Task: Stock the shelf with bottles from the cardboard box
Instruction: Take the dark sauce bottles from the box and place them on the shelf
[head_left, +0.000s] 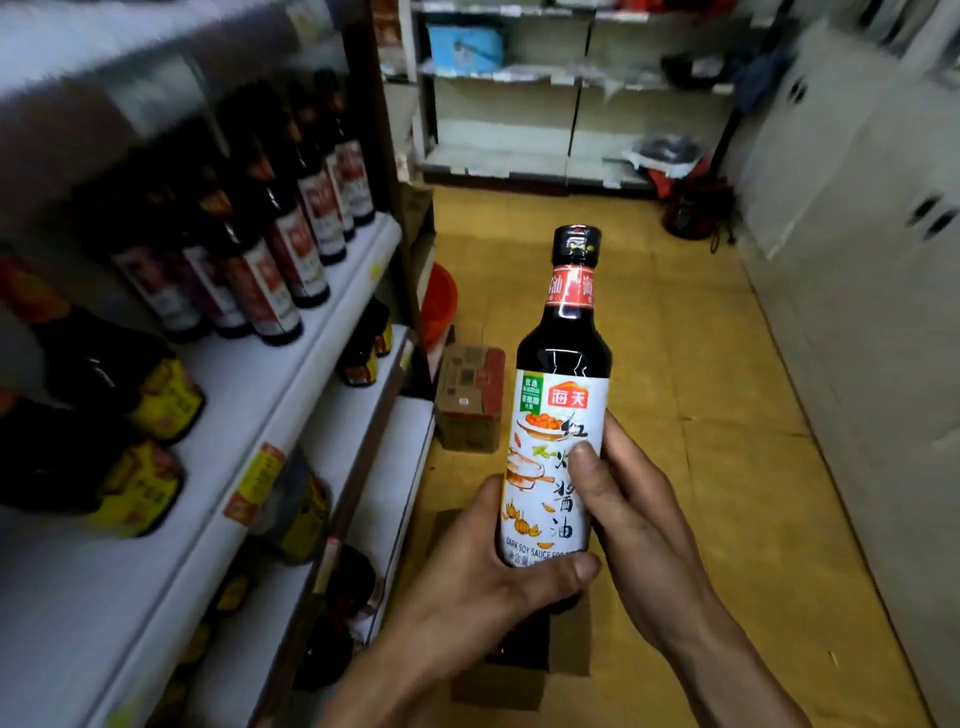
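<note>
1. Grips the bottle (558, 415) at its foot with the left hand (488, 566), thumb laid across the front.
2. Clasps it just above that hold with the right hand (639, 514), thumb pressed on the label, fingers behind.
3. Reaches up with both bare forearms, converging at the grip.

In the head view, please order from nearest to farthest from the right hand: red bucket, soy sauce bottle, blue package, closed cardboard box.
1. soy sauce bottle: held in the right hand, centre.
2. closed cardboard box: on the floor, ahead to the left.
3. red bucket: just behind that box.
4. blue package: on the far shelf, top of view.
</note>
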